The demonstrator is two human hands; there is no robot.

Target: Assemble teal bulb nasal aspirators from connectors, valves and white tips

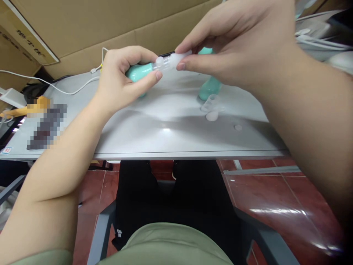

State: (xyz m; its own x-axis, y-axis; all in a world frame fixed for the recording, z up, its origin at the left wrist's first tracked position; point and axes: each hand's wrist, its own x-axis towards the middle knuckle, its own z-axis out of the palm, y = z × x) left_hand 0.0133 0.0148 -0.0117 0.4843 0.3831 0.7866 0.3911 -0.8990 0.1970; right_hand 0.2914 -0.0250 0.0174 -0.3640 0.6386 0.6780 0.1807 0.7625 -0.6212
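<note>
My left hand is wrapped round a glossy teal device, held tilted above the table. A clear tube-like part with a small round white knob extends from its right end. On the far end of that clear part, my right hand pinches a translucent white tip between thumb and fingers. Below my right hand a second teal device lies on the table, partly hidden by the hand. Nearer me lie a clear plastic piece, a white cap and a small white disc.
Cardboard stands behind the grey table. A white cable, an orange object and a blurred dark item lie at the left. White cables and other items sit at the back right.
</note>
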